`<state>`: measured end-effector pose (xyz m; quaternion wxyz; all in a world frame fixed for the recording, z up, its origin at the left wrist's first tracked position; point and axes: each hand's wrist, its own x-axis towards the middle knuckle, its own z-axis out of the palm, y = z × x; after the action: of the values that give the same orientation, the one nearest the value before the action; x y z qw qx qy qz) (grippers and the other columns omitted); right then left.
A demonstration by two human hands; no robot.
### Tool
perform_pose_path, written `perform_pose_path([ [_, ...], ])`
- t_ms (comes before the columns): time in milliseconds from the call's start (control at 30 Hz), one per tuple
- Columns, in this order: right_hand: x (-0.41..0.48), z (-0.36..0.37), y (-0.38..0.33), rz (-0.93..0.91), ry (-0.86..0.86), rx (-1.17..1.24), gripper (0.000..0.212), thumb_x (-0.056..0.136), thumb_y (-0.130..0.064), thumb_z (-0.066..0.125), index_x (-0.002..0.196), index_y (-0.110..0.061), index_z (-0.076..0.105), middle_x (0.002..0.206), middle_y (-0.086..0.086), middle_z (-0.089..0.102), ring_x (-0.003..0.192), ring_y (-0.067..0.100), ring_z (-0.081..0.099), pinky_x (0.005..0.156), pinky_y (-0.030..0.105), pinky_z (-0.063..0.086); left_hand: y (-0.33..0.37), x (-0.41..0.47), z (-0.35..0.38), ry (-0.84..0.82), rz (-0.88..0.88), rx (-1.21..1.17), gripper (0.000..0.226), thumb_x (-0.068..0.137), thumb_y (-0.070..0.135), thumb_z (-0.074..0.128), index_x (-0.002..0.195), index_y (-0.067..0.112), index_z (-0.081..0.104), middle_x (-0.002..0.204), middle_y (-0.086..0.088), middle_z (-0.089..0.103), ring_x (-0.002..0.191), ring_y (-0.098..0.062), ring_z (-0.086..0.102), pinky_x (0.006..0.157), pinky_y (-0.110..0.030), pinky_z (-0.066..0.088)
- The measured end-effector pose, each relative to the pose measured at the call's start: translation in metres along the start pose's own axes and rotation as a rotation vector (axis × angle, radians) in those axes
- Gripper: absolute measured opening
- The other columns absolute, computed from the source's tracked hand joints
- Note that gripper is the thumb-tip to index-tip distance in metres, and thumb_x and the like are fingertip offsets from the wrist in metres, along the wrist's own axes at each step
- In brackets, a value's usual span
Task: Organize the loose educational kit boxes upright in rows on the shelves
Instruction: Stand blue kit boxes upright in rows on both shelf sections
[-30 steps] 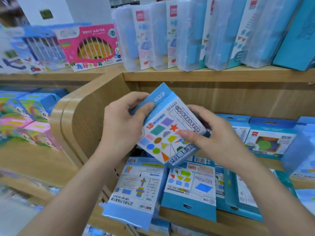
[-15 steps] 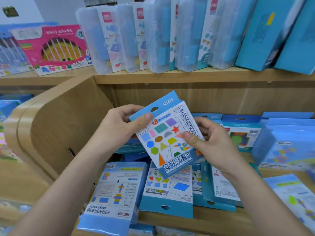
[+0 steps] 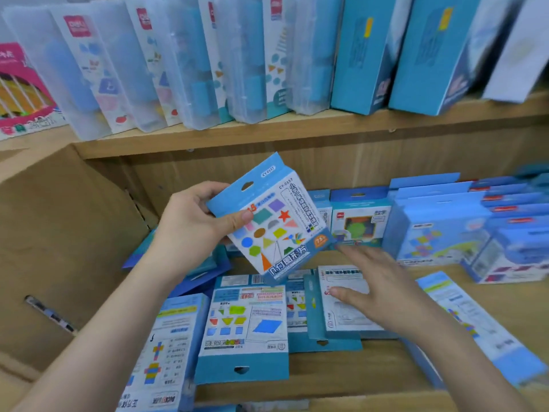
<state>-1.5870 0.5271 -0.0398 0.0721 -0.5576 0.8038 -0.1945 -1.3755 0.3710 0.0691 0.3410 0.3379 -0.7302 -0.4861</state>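
Note:
My left hand (image 3: 193, 224) grips a blue and white shapes kit box (image 3: 273, 224) by its top left corner, tilted, above the lower shelf. My right hand (image 3: 377, 289) is off that box, fingers straight and spread, hovering over or touching a flat white-faced box (image 3: 341, 316); contact is unclear. Several loose kit boxes lie flat below: one with a blue parallelogram (image 3: 246, 328) and one with a cross net (image 3: 160, 352). Upright blue boxes (image 3: 430, 230) stand in a row at the right back of the lower shelf.
The upper shelf (image 3: 297, 129) carries upright clear plastic cases (image 3: 190, 63) and blue boxes (image 3: 365, 52). A wooden side panel (image 3: 65, 233) bounds the lower shelf on the left. Another flat box (image 3: 475, 325) lies at the right front. A pink box (image 3: 20, 90) stands far left.
My right hand has let go of the shapes box and dropped toward the flat boxes. My left hand alone now holds the box. The view has shifted right.

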Motion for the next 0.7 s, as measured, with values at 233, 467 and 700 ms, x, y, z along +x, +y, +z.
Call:
perform_pose_path([
  [233,-0.014,0.017,0.034,0.032,0.02,-0.009,0.067,0.082,-0.064,0.05,0.14,-0.034,0.036,0.144,-0.014,0.035,0.134,0.011,0.032,0.103,0.04,0.033,0.007,0.008,0.043,-0.078,0.071,-0.012,0.031,0.07,0.014,0.077,0.098,0.019,0.063,0.081,0.007,0.075,0.071,-0.015,0.073,0.054,-0.024,0.056],
  [467,-0.067,-0.038,0.059,0.178,0.436,0.741,0.071,0.077,-0.036,0.068,0.139,-0.041,0.035,0.133,-0.022,0.048,0.117,-0.009,0.047,0.089,0.025,0.043,0.028,0.0,0.107,-0.173,0.26,0.172,0.036,0.067,0.015,0.083,0.095,0.028,0.064,0.082,0.015,0.069,0.066,0.002,0.065,0.058,-0.013,0.052],
  [700,-0.097,-0.091,0.088,0.037,0.532,0.777,0.081,0.071,-0.03,0.07,0.132,-0.059,0.026,0.13,-0.014,0.05,0.113,-0.001,0.053,0.073,0.012,0.049,0.036,-0.02,0.183,-0.247,0.336,0.311,0.039,0.064,0.032,0.085,0.092,0.043,0.061,0.085,0.008,0.071,0.076,-0.014,0.064,0.072,-0.033,0.053],
])
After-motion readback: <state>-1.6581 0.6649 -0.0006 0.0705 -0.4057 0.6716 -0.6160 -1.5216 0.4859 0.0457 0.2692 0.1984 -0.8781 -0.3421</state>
